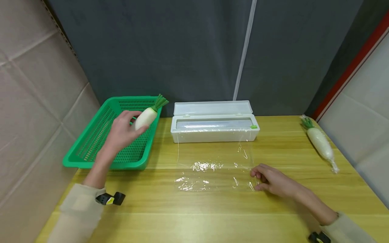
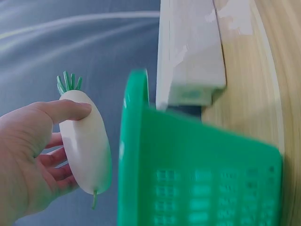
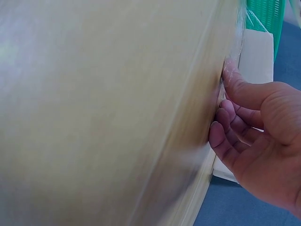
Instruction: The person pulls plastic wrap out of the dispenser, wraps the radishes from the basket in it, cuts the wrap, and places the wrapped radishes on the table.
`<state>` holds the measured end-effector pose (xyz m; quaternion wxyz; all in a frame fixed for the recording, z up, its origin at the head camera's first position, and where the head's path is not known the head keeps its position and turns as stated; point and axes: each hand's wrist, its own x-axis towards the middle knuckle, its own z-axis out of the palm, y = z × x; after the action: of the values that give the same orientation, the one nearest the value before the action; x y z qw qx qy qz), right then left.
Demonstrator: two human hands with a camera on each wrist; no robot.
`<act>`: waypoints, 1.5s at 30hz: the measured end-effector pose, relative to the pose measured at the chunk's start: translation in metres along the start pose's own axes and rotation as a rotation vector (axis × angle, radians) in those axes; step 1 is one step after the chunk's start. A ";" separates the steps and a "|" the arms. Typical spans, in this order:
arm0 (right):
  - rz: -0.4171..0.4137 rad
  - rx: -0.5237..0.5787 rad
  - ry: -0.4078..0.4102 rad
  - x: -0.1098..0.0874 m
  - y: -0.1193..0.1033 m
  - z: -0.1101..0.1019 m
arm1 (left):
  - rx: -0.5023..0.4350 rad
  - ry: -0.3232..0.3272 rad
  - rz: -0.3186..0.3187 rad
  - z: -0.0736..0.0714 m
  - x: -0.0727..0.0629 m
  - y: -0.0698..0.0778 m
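A white radish (image 1: 146, 118) with cut green stems is in my left hand (image 1: 124, 130), thumb on one side and fingers on the other, above the green basket (image 1: 148, 152). In the left wrist view the radish (image 2: 87, 141) shows its thin root end. A clear sheet of cling film (image 1: 209, 172) lies on the table, drawn from a white film dispenser (image 1: 215, 136) with its lid raised. At the film's right edge is my right hand (image 1: 273, 180), its fingers loosely bent and the thumb apart from them. In the right wrist view, the thumb tip (image 3: 230, 70) touches the film.
A film-wrapped radish (image 1: 320, 143) lies at the table's right side, near the white side wall. A small green slider (image 1: 253, 127) sits at the dispenser's right end. The dark curtain (image 1: 182, 50) hangs behind the wooden table (image 1: 194, 219).
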<state>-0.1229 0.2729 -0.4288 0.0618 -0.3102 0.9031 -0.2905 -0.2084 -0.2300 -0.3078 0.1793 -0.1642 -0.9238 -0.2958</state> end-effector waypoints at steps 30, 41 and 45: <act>0.050 0.016 -0.046 0.006 -0.004 -0.002 | 0.029 -0.219 0.284 0.108 -0.026 0.080; 0.044 0.026 -0.064 0.009 -0.004 -0.006 | 0.008 -0.350 0.291 0.155 -0.027 0.095; 0.051 0.023 -0.079 0.010 -0.004 -0.007 | 0.046 -0.389 0.301 0.169 -0.025 0.102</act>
<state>-0.1310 0.2679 -0.4198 0.1082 -0.2974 0.9042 -0.2868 -0.1840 -0.0540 -0.3967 0.0439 -0.3499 -0.9124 -0.2077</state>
